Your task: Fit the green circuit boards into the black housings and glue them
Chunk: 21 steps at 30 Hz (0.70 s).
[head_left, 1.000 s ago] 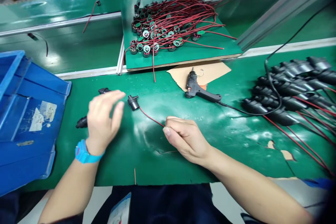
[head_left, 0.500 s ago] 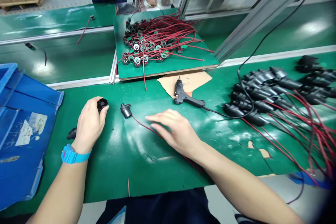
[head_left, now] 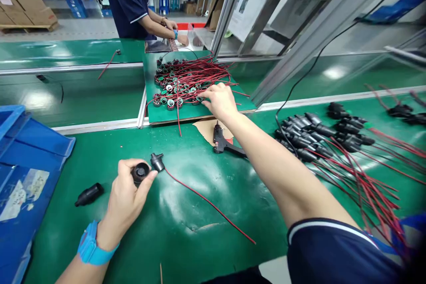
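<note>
My left hand (head_left: 128, 195) is closed around a hollow black plastic housing (head_left: 140, 171), its round open end facing up. Just right of it, a black housing with a side spout (head_left: 157, 162) lies on the green bench, a red wire (head_left: 213, 204) trailing from it. Another black housing (head_left: 89, 194) lies left of my left hand. My right hand (head_left: 219, 100) is stretched forward over the pile of red wires (head_left: 213, 71). Its thumb and fingertips pinch at a small round wired part (head_left: 199, 98) at the pile's front edge; the fingers partly cover it.
A black glue gun (head_left: 219, 138) rests on brown cardboard behind my right forearm. Black housings with red wires (head_left: 306, 135) are heaped at the right. A blue bin (head_left: 43, 159) stands at the left. Across the bench, a co-worker (head_left: 128, 4) works with both hands.
My right hand has moved from above the bench forward to the pile of wired parts. My left hand, holding the housing, has shifted right, and the housing lying behind it now shows fully.
</note>
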Available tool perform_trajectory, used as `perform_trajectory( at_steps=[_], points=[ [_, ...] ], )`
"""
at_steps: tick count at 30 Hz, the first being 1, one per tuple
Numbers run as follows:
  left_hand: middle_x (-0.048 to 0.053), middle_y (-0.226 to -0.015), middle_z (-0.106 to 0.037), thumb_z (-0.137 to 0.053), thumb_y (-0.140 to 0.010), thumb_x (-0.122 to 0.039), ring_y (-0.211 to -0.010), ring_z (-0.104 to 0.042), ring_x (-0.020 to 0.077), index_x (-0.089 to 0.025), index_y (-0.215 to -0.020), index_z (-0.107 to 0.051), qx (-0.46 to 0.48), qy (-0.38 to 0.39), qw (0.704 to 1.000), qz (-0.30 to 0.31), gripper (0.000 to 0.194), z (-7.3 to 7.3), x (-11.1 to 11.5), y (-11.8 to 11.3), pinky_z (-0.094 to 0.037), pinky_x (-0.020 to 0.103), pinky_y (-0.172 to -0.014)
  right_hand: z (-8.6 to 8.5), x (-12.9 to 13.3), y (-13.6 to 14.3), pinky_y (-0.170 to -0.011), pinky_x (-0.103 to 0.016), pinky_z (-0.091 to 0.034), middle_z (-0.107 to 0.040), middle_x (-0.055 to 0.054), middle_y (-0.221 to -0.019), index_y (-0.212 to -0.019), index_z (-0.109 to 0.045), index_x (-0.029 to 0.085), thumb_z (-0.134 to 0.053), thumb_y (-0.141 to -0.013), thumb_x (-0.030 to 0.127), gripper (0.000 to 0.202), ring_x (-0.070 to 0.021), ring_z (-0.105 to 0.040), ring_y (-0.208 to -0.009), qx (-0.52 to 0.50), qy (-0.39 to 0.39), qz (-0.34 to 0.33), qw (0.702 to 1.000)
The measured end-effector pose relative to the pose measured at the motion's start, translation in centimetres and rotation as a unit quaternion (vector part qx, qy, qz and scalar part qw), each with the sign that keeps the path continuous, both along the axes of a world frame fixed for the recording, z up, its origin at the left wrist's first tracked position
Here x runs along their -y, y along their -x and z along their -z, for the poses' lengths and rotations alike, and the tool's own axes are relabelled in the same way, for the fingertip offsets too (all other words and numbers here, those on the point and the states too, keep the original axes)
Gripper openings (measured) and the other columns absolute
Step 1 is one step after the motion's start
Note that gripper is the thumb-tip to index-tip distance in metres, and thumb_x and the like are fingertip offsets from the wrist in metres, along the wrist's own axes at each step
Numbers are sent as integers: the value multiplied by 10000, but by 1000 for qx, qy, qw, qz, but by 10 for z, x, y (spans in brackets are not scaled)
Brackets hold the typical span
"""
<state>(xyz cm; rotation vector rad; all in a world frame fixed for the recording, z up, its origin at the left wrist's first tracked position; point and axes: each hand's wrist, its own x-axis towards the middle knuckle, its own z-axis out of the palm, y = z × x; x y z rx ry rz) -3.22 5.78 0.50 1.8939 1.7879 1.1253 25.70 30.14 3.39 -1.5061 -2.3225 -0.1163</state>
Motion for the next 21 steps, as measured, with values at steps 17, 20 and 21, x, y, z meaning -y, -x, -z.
perform_trajectory(
  at_steps=[17,20,21],
  points=[
    [62,-1006,-736,-547,-1011,-410,-861,-741,205,-217,-1153,-537,-27,0,997,72,240,0,4,-6,-573,293,-737,-17,-20,12,-783,-302,-431,-769,-37,-919,-1014,-790,202,-664,-838,158,221,-194,-651,-831,45,103,-93,989],
    [54,-1011,-729,-548,-1014,-401,-859,-735,194,-216,-1162,-535,-27,-1,997,75,237,0,4,-6,-569,282,-744,-22,-25,12,-761,-287,-426,-771,-43,-981,-1069,-801,203,-662,-814,118,302,-188,-652,-843,58,108,-117,986],
    [51,-1017,-728,-546,-1016,-400,-869,-735,192,-218,-1168,-533,-29,-4,997,76,237,0,4,-5,-568,279,-749,-23,-27,12,-762,-286,-426,-771,-43,-1002,-1086,-802,214,-667,-813,120,319,-189,-654,-851,61,110,-124,984]
  ],
)
